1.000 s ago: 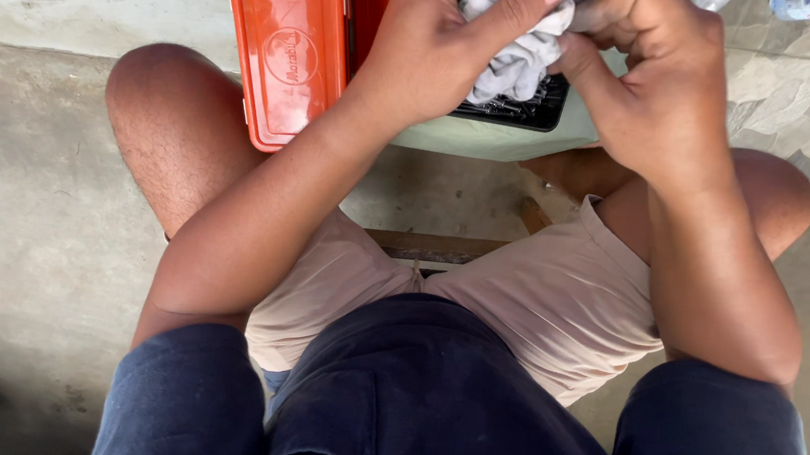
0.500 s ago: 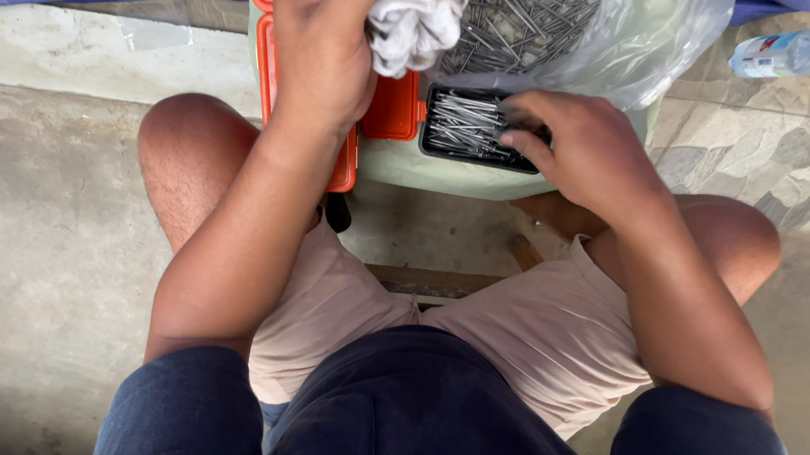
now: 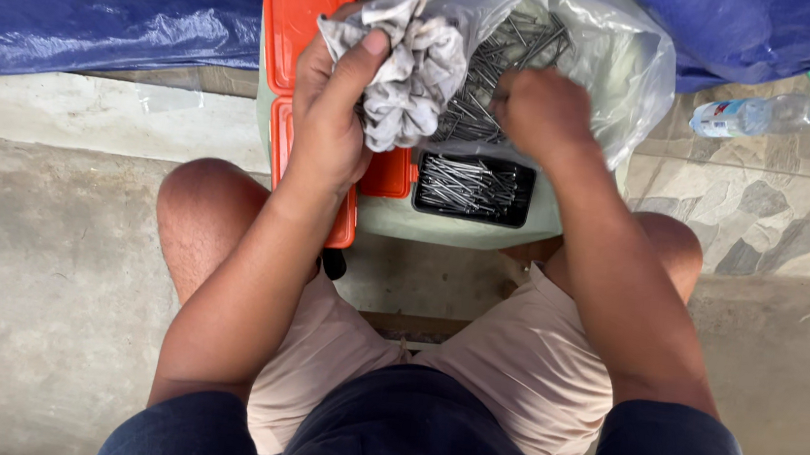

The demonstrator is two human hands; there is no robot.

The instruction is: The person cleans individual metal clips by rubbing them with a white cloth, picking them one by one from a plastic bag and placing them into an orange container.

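Bunching inside left hand [image 3: 329, 141] grip, grey rag [image 3: 402, 69] overhangs nails [image 3: 473, 187].

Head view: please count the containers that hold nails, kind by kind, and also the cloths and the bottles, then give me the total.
Clear plastic bag of nails: 1
Black tray of nails: 1
Grey cloth, held in the left hand: 1
Plastic bottle with blue cap: 1
Total: 4
The right hand reaches into the bag.
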